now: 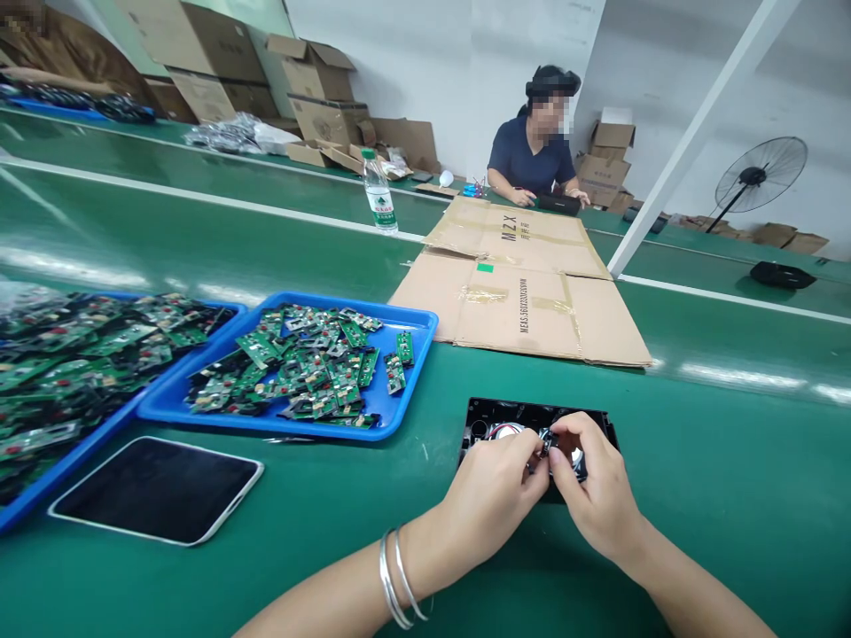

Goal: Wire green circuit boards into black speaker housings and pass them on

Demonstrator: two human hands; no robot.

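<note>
Right now both hands meet over a black plastic case [535, 416] lying open on the green bench [698, 478]. The left hand [488, 501] has its fingers curled inward, thumb and forefinger pressed together on a small dark part [543, 446] at the middle of the case. The right hand [595, 492] comes in from the other side, its fingertips pinching the same small part, so the two grips touch each other. Just under the fingers a round shiny piece [505, 431] shows inside the case. Two silver bangles [397, 580] ring the left wrist.

Left of the grip, near it, sits a blue tray [412, 390] heaped with green circuit boards [306, 363]. Below that tray lies a dark tablet [160, 489], face up. Beyond the hands, a flattened cardboard sheet [525, 292] covers the bench. Well past it stands a water bottle [378, 193], and another person [532, 151] works at the far side.
</note>
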